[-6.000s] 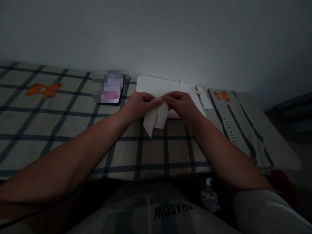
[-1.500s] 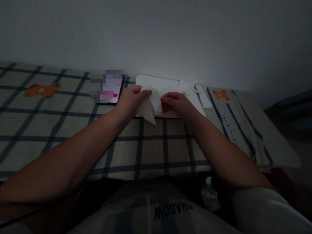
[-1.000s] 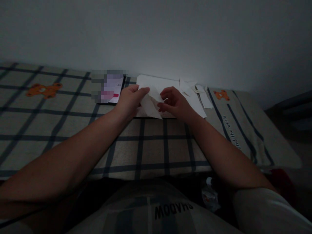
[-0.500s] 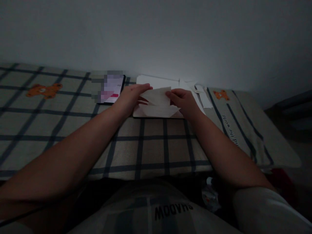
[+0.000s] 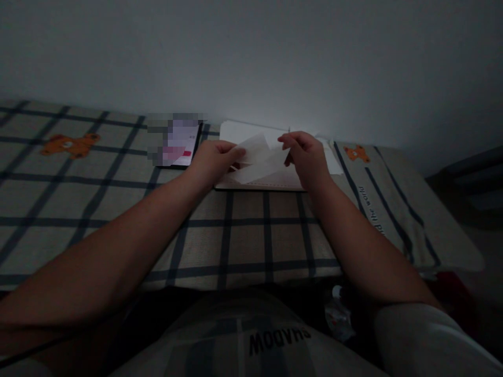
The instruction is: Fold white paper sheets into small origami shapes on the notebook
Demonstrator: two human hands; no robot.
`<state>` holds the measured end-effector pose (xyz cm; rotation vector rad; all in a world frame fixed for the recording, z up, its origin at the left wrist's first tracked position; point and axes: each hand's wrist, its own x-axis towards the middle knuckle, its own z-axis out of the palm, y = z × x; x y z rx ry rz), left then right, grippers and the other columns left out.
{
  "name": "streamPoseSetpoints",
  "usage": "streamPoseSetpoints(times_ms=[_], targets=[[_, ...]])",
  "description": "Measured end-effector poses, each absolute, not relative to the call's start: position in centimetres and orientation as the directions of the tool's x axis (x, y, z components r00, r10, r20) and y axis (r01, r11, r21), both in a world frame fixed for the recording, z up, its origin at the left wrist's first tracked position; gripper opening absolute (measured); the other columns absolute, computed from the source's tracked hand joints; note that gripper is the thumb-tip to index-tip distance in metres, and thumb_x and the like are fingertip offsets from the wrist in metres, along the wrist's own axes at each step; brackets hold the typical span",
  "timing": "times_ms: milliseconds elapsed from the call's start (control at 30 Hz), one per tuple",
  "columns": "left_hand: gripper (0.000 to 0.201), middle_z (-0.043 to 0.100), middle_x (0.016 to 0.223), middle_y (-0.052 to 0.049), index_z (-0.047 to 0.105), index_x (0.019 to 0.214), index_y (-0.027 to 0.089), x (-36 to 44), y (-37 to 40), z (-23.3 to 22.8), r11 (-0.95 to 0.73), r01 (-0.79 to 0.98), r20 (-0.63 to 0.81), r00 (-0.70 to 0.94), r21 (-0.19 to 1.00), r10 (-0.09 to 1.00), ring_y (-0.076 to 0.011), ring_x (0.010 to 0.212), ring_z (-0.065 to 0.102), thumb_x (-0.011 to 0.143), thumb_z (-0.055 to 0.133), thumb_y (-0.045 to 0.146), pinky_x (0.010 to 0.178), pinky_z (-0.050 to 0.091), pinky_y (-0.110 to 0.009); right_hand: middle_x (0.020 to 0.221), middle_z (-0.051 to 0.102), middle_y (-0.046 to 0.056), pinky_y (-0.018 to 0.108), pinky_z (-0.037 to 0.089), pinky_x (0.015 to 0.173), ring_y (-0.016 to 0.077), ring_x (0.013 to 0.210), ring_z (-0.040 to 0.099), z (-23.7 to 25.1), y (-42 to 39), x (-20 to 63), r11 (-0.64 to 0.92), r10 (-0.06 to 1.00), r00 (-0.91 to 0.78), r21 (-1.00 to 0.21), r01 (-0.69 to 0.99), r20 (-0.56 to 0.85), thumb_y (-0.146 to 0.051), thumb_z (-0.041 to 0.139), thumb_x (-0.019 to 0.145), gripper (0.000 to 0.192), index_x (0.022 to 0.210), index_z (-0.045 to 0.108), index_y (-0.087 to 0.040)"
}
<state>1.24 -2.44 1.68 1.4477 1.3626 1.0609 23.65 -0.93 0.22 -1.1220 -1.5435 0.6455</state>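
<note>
Between thumb and fingers, my left hand [image 5: 218, 159] grips a thin, pale, folded sheet of paper [image 5: 253, 163]. Its two flaps fan out to the right, one pointing up and one lying lower. My right hand [image 5: 304, 154] hovers beside the free end of the paper, fingers bent and apart, apparently holding nothing. Under both hands lies a white paper pad [image 5: 251, 129] with a dark lower edge, partly covered by the folded sheet and my hands.
A tablet or phone with a lit screen [image 5: 183, 139] lies left of the pad. White paper pieces [image 5: 333, 163] sit at the right. A checked cloth [image 5: 243, 241] covers the table, against a plain wall [image 5: 251, 63]. Below the table edge is a clear plastic bottle [image 5: 338, 314].
My right hand has come off the paper and risen slightly to the right. My left thumb now pinches the sheet, which has turned so its flaps tilt up to the right.
</note>
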Motion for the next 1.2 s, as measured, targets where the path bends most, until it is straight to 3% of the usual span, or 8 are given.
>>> streamPoseSetpoints(times_ms=[100, 200, 367, 667, 967, 1200], targets=[[0.021, 0.075, 0.072, -0.005, 0.081, 0.087, 0.017, 1.0, -2.2, 1.4, -0.08, 0.363, 0.066, 0.051, 0.928, 0.997, -0.015, 0.06, 0.065, 0.084, 0.069, 0.033, 0.058, 0.051, -0.025, 0.068, 0.055, -0.002, 0.028, 0.045, 0.057, 0.0111, 0.058, 0.053, 0.7, -1.5, 23.8, 0.537, 0.806, 0.003, -0.734, 0.416, 0.591, -0.054, 0.051, 0.101, 0.038, 0.09, 0.069, -0.023], [0.023, 0.075, 0.071, -0.005, 0.081, 0.086, 0.017, 0.8, -2.0, 1.2, -0.137, 0.433, 0.107, 0.092, 0.891, 0.99, -0.0152, 0.06, 0.065, 0.086, 0.066, 0.035, 0.057, 0.05, -0.025, 0.074, 0.057, 0.0, 0.031, 0.047, 0.064, 0.0139, 0.068, 0.055, 1.1, -2.3, 23.5, 0.645, 0.696, -0.092, -0.564, 0.516, 0.712, -0.054, 0.056, 0.099, 0.036, 0.086, 0.067, -0.023], [0.025, 0.075, 0.07, -0.004, 0.08, 0.085, 0.017, 0.7, -2.0, 1.2, -0.213, 0.502, 0.175, 0.122, 0.838, 0.977, -0.0155, 0.062, 0.066, 0.087, 0.064, 0.036, 0.058, 0.049, -0.024, 0.082, 0.058, 0.002, 0.038, 0.052, 0.08, 0.0187, 0.08, 0.057, 0.7, -2.3, 23.2, 0.655, 0.656, -0.225, -0.395, 0.644, 0.721, -0.041, 0.065, 0.096, 0.018, 0.091, 0.069, -0.024], [0.026, 0.076, 0.074, -0.003, 0.08, 0.092, 0.016, 1.5, -2.8, 1.5, -0.187, 0.459, 0.145, 0.126, 0.869, 0.981, -0.0152, 0.065, 0.066, 0.088, 0.061, 0.033, 0.059, 0.05, -0.023, 0.085, 0.062, 0.003, 0.04, 0.049, 0.085, 0.0208, 0.083, 0.057, 0.3, -2.2, 23.1, 0.548, 0.743, -0.24, -0.363, 0.753, 0.624, -0.029, 0.068, 0.092, 0.008, 0.089, 0.071, -0.023], [0.032, 0.078, 0.094, -0.006, 0.078, 0.113, 0.018, 2.4, -3.6, 1.0, -0.192, 0.27, 0.126, 0.244, 0.943, 0.962, -0.0167, 0.078, 0.07, 0.086, 0.068, 0.033, 0.068, 0.055, -0.026, 0.08, 0.069, 0.004, 0.039, 0.044, 0.08, 0.0205, 0.077, 0.058, 0.1, -2.6, 22.4, 0.477, 0.768, -0.134, -0.421, 0.772, 0.626, -0.064, 0.067, 0.09, 0.043, 0.078, 0.067, -0.023], [0.029, 0.077, 0.101, -0.007, 0.079, 0.11, 0.019, 2.5, -3.6, 0.9, -0.153, 0.221, 0.091, 0.267, 0.963, 0.959, -0.015, 0.074, 0.069, 0.085, 0.07, 0.031, 0.063, 0.055, -0.025, 0.076, 0.067, 0.004, 0.038, 0.044, 0.077, 0.0193, 0.074, 0.056, 0.0, -2.5, 22.4, 0.466, 0.764, -0.105, -0.431, 0.773, 0.637, -0.066, 0.066, 0.089, 0.045, 0.075, 0.066, -0.024]])
